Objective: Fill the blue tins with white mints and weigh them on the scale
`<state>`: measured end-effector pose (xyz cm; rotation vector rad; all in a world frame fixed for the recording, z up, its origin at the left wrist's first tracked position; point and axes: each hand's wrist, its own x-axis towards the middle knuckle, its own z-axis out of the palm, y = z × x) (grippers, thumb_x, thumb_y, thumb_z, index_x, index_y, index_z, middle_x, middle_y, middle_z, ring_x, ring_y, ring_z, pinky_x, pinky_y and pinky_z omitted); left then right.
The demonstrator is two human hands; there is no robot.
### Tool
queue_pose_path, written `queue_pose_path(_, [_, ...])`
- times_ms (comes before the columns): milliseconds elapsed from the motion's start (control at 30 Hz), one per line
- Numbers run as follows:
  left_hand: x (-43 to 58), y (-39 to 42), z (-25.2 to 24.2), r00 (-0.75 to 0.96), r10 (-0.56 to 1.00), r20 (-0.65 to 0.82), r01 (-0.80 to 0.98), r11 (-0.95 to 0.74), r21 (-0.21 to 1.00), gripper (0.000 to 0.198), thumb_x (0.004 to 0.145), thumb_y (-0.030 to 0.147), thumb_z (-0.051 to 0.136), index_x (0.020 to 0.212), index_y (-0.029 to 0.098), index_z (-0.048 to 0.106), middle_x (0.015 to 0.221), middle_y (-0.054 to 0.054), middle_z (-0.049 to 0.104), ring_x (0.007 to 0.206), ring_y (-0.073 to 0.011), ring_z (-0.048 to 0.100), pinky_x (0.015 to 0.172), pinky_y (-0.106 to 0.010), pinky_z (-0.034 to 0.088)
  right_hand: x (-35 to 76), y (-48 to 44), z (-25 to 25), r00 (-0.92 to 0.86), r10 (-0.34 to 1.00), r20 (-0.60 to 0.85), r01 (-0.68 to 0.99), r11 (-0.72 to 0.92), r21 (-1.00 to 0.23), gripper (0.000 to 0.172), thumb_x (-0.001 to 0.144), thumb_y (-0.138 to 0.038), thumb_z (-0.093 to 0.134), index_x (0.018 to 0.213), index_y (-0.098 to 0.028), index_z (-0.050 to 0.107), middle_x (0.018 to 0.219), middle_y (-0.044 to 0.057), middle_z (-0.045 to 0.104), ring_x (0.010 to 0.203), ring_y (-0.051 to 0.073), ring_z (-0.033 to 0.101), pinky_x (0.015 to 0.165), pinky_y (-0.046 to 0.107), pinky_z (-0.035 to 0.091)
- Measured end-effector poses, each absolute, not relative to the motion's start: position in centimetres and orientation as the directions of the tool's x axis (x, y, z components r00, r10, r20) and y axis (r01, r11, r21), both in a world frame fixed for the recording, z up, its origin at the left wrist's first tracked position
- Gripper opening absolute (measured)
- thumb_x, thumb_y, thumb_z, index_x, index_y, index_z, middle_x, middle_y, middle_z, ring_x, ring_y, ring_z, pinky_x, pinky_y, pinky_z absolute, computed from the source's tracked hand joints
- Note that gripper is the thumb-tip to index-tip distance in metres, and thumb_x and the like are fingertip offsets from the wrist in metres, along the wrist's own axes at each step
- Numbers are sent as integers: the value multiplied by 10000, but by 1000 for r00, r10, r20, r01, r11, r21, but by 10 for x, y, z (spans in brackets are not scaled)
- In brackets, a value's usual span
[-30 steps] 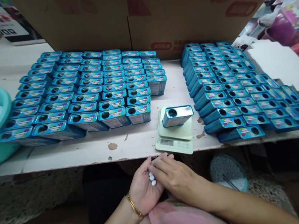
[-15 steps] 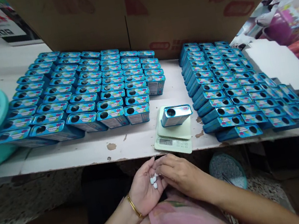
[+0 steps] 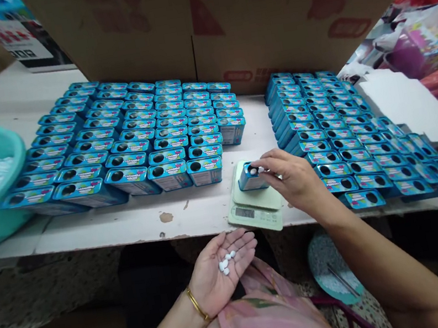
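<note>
Small white candies (image 3: 224, 264) lie loose on the upturned palm of my left hand (image 3: 214, 285), whose fingers are stretched out flat below the table edge. Over a pale green digital scale (image 3: 262, 223), my right hand (image 3: 297, 179) pinches a white candy at the round dark hole of a blue tin (image 3: 251, 182). White pieces show at that hole. The tin stands upright on the scale's platform, partly covered by my right fingers. Digits on the scale's display are too blurred to read surely.
Rows of blue tins with round holes stand on the left (image 3: 128, 174) and right (image 3: 333, 170). A turquoise basin (image 3: 10, 148) of white candies sits far left. Behind rises a large cardboard box (image 3: 132, 44). Beneath the table is another basin (image 3: 317, 265).
My right hand has moved from my left palm up to the tin on the scale, carrying a white candy. My left hand's fingers have spread flatter, and the view has shifted slightly.
</note>
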<state>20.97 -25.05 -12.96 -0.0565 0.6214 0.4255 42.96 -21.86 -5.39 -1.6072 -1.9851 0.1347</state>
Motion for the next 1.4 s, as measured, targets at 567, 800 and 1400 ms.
queue_pose_path(567, [210, -252, -134, 712, 368, -598, -392, 915, 96, 324, 794, 261, 460, 1022, 49, 546, 1067, -160, 580, 1101, -269, 452, 928, -341, 381, 434, -258, -26, 192, 713, 674, 848, 225, -480, 136, 760, -152, 556, 840, -240, 623, 877, 18, 592, 808, 153, 565, 756, 330, 467])
queue_pose_path(800, [210, -253, -135, 611, 394, -687, -383, 906, 180, 267, 751, 142, 509, 997, 56, 563, 1061, -158, 579, 1047, -239, 504, 852, -288, 453, 434, -264, -33, 210, 742, 637, 818, 223, -530, 147, 762, -143, 548, 839, -240, 626, 868, 13, 589, 803, 150, 567, 755, 336, 471])
queue_pose_path(1400, [210, -252, -132, 583, 426, -692, -383, 895, 229, 247, 738, 94, 511, 975, 74, 575, 971, -128, 603, 895, -168, 577, 767, -233, 482, 447, -253, -40, 239, 711, 661, 847, 180, -500, 156, 775, -153, 526, 889, -218, 608, 893, 30, 597, 854, 160, 562, 801, 344, 452])
